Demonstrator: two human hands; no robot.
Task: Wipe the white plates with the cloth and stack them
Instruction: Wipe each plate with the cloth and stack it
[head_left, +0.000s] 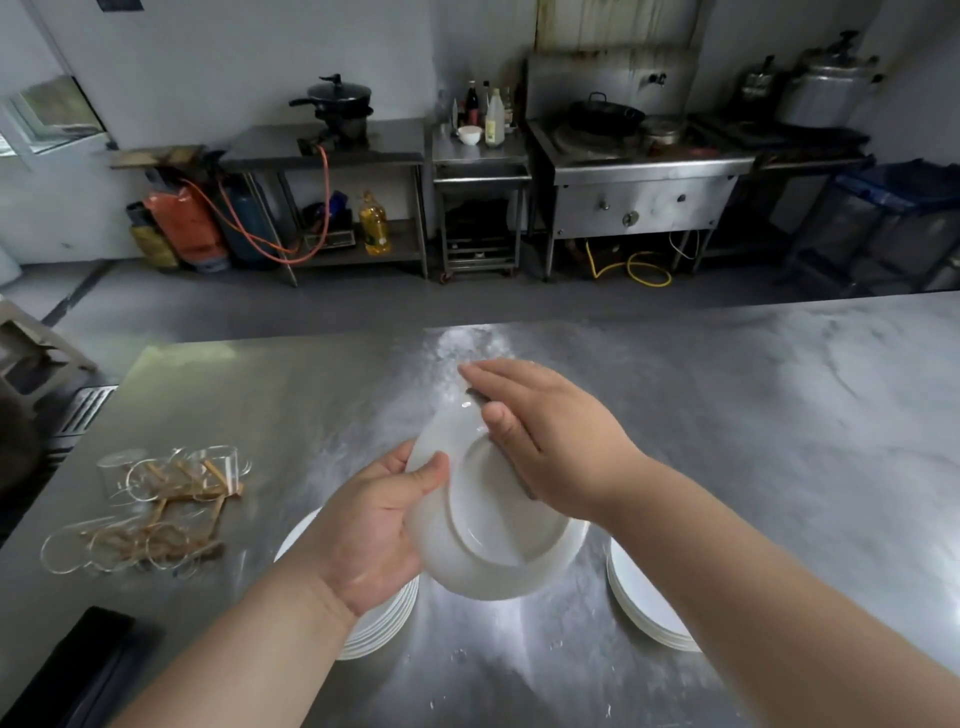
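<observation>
My left hand (382, 525) grips the rim of a white plate (483, 535), held tilted above the steel table (727, 415) with its underside and foot ring toward me. My right hand (545, 441) lies flat with straight fingers on the plate's upper right part and presses a dark cloth (480, 397) against it; only thin edges of the cloth show under the fingers and palm. Below my left hand lies a stack of white plates (384, 623). A second stack of white plates (641, 603) lies under my right forearm.
Glass cups with wooden racks (156, 499) lie at the table's left. A dark flat object (78, 670) sits at the near left corner. Across the floor stand steel benches with a stove (639, 171), pots, bottles and gas cylinders (182, 228).
</observation>
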